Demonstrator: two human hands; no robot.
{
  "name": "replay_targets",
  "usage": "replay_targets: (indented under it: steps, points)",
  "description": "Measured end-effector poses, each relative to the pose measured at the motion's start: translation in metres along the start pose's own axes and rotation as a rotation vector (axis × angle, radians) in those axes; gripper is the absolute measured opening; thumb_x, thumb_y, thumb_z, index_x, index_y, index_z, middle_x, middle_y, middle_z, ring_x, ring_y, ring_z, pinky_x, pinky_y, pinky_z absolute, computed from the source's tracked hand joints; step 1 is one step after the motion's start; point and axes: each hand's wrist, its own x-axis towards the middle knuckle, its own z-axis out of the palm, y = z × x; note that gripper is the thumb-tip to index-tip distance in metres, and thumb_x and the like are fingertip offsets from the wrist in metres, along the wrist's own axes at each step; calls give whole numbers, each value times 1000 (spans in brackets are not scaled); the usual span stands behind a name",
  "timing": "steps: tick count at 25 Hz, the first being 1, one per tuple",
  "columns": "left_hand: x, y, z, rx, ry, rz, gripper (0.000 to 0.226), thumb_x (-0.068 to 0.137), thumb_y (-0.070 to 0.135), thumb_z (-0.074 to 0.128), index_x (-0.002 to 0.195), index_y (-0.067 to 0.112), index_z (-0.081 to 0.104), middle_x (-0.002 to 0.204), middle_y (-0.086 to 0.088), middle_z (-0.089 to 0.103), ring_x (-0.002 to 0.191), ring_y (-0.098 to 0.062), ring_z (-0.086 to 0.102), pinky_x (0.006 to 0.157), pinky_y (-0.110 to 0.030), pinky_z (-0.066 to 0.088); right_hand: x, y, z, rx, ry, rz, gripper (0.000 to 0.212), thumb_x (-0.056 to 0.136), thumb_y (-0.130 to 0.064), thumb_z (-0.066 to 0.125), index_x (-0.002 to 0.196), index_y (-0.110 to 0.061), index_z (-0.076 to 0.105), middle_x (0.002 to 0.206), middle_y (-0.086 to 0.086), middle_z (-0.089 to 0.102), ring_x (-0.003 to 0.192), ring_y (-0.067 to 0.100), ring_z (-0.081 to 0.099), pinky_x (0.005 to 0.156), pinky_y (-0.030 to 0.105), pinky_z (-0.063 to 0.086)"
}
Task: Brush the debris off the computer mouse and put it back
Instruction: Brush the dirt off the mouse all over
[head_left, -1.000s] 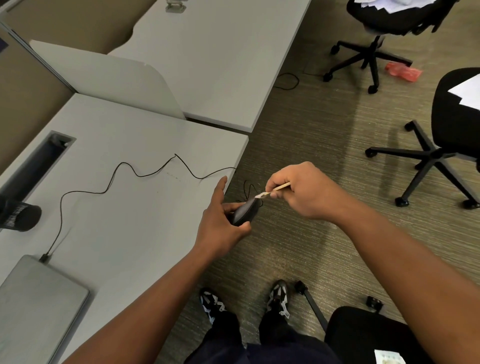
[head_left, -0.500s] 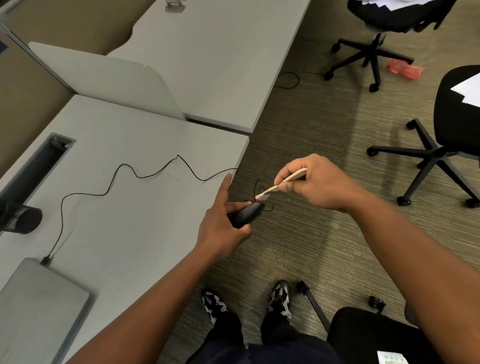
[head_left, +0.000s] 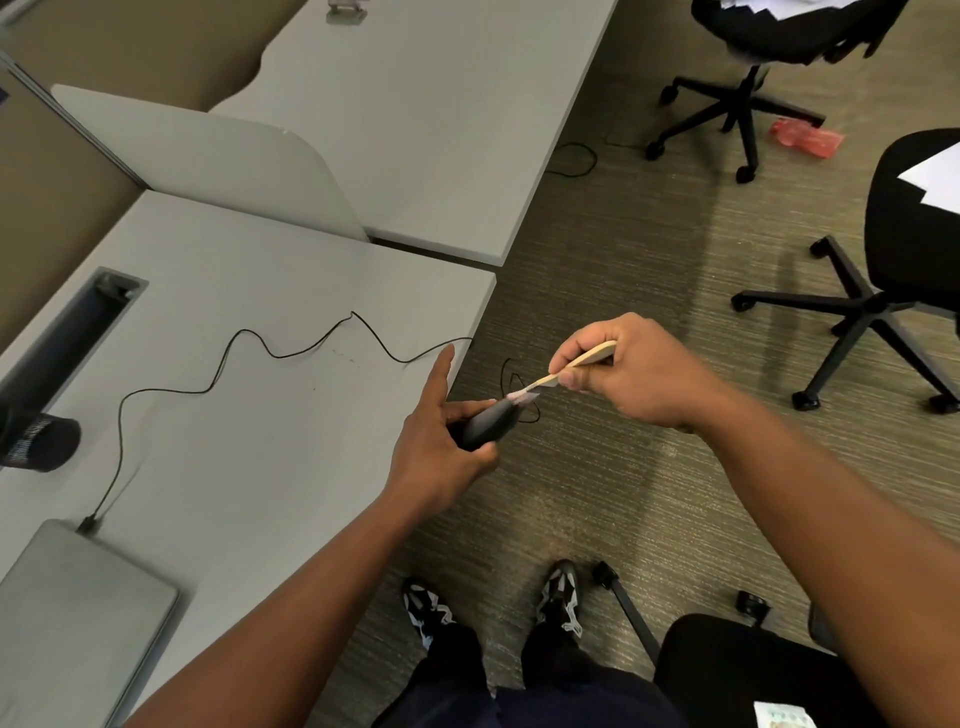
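Since a second ago, right hand (head_left: 639, 382) has lifted slightly, its grip pinching the wooden brush (head_left: 566, 371), bristles now on the mouse (head_left: 488, 426) far tip. Left hand (head_left: 441, 441) grips mouse, index finger straight, just off desk (head_left: 260, 415) right edge, over floor. Brushing mid-stroke; put-back not done.

On your left, a closed grey laptop (head_left: 78, 618) lies at the near corner of the grey desk (head_left: 249, 467). A black mesh cup (head_left: 39, 441) lies tipped beside the cable slot (head_left: 72, 332). A white divider (head_left: 208, 156) stands at the far edge. To your right, two black office chairs (head_left: 883, 270) (head_left: 748, 67) carry white papers, and a red wrapper (head_left: 805, 137) lies on the carpet (head_left: 623, 234). Patterned shoes (head_left: 561, 597) show near you.
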Motion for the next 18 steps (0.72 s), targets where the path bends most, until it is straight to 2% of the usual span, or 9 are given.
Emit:
replay_targets:
  steps: [3,5,7,9,12,15,16,18]
  points:
    - [2,0,-1,-72,-5,-34,120,80,7,88,164,46,12,110,23,73,104,1,71,96,-25,54,-2,4,5,56,65,-52,14,94,-17,75,88,-30,78,69,3,71,57,11,51,57,31,45]
    - [2,3,-1,-89,-4,-38,116,82,10,87,165,45,13,113,15,73,100,-3,73,86,-20,56,-6,1,13,137,19,-119,13,93,-15,75,92,-27,79,70,2,71,58,11,53,56,29,45]
    - [2,6,-1,-105,8,-32,111,85,11,85,165,41,14,107,18,73,92,0,74,70,-13,55,-7,3,22,116,-43,-137,14,93,-13,75,92,-26,79,72,1,72,60,8,55,57,27,46]
    - [0,8,-2,-126,21,-42,108,86,12,85,165,39,15,103,21,71,89,4,73,63,-9,53,-5,10,27,54,-3,-133,16,93,-11,74,92,-27,79,70,-1,71,56,5,52,55,25,43]
    - [-1,7,-5,-166,12,-76,106,86,14,85,165,39,18,108,15,72,94,-5,74,65,-10,55,-8,15,28,15,146,-135,16,94,-11,73,96,-27,79,78,-3,73,62,15,61,57,32,49]
    - [0,6,-5,-186,0,-89,103,87,14,85,165,37,21,103,21,72,92,3,74,65,-7,54,-12,7,33,43,32,-193,15,93,-13,74,96,-27,79,83,-5,74,71,16,65,64,29,53]
    - [0,6,-4,-194,-1,-90,102,87,13,84,164,36,22,102,22,72,91,7,73,65,-6,53,-11,6,35,23,-10,-187,15,94,-13,73,96,-27,79,82,-4,74,68,14,64,63,30,52]
    - [-1,3,-4,-215,-11,-98,102,88,12,84,164,36,21,102,19,74,91,6,74,64,-7,53,-6,12,37,-23,26,-142,15,95,-13,72,95,-26,78,76,-3,71,61,11,58,59,31,48]
